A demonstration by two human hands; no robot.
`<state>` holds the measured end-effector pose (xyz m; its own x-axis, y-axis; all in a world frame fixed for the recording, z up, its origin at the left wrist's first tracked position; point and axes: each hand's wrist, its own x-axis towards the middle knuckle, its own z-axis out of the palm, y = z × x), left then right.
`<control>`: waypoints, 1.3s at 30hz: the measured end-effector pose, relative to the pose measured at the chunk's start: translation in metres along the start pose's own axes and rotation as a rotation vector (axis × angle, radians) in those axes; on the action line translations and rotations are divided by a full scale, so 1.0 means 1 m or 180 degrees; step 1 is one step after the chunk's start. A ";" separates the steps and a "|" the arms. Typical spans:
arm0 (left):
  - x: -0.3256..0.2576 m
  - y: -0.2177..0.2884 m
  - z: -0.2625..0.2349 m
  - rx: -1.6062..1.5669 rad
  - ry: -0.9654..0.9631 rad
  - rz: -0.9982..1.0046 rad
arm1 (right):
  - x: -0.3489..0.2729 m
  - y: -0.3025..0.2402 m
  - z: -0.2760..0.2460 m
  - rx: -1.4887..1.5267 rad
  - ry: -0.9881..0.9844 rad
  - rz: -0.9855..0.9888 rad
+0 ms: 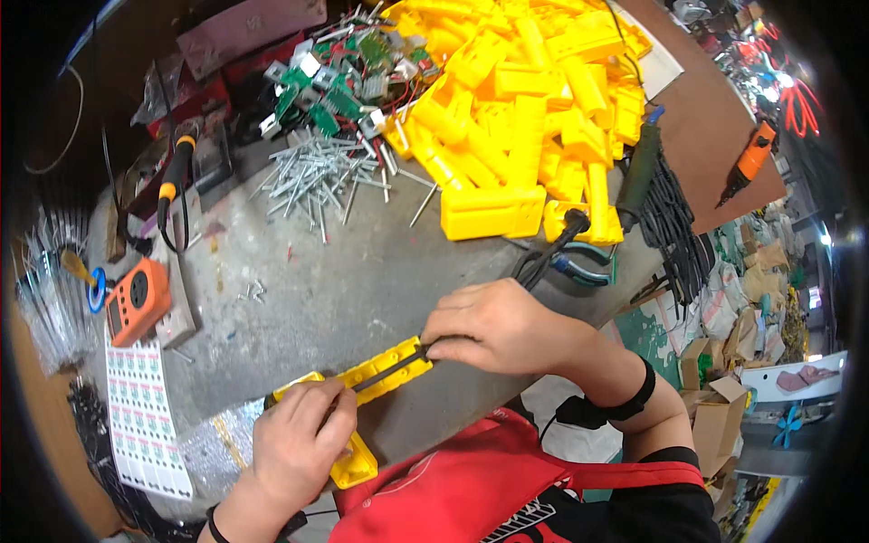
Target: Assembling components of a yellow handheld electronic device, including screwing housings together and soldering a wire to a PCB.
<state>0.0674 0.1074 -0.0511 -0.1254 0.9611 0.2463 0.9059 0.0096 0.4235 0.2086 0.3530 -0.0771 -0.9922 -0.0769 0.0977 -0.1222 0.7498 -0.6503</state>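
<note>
My right hand [498, 326] pinches a black power cable [389, 369] at the end of a long yellow plastic casing half [371, 360]. From there the cable runs along the casing's open channel toward my left hand [303, 430]. The fingers of my left hand are closed over the casing's near end, and they hide what lies under them. A second yellow casing piece [356, 466] shows just below that hand. Beyond my right hand, black cable loops lead up to a plug [575, 220] by the yellow heap.
A large heap of yellow casings [516, 109] covers the back. Green circuit boards [339, 95] and long screws [317, 172] lie left of it. An orange meter [138, 300], a label sheet [145, 416], pliers [584, 270], a cable bundle [665, 217] and an orange electric screwdriver [749, 163] surround the work area.
</note>
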 end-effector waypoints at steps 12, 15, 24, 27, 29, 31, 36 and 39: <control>0.003 0.014 0.010 0.0336 -0.0002 -0.0354 | 0.075 0.049 -0.092 -0.2637 0.1305 0.1396; 0.006 0.016 0.010 0.0443 -0.0109 -0.0404 | 0.084 0.059 -0.103 -0.3059 0.0499 0.1915; 0.004 0.014 0.008 0.0517 -0.0023 -0.0398 | 0.092 0.076 -0.091 -0.2671 0.1188 0.1500; 0.007 0.019 0.009 0.0557 -0.0019 -0.0363 | 0.090 0.079 -0.102 -0.2385 0.1596 0.1409; 0.006 0.020 0.009 0.0562 -0.0034 -0.0363 | 0.090 0.079 -0.102 -0.2212 0.1812 0.1375; 0.007 0.020 0.010 0.0591 -0.0050 -0.0345 | 0.087 0.076 -0.099 -0.2113 0.1484 0.1455; 0.007 0.023 0.009 0.0613 -0.0214 -0.0483 | 0.085 0.063 -0.090 -0.2519 0.1065 0.1250; 0.010 0.025 0.006 0.0641 -0.0333 -0.0525 | 0.092 0.086 -0.081 -0.2915 0.1150 0.1107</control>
<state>0.0910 0.1184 -0.0434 -0.2449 0.9651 0.0925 0.9402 0.2131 0.2659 0.1085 0.4634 -0.0632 -0.8849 0.3267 0.3321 0.3831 0.9159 0.1196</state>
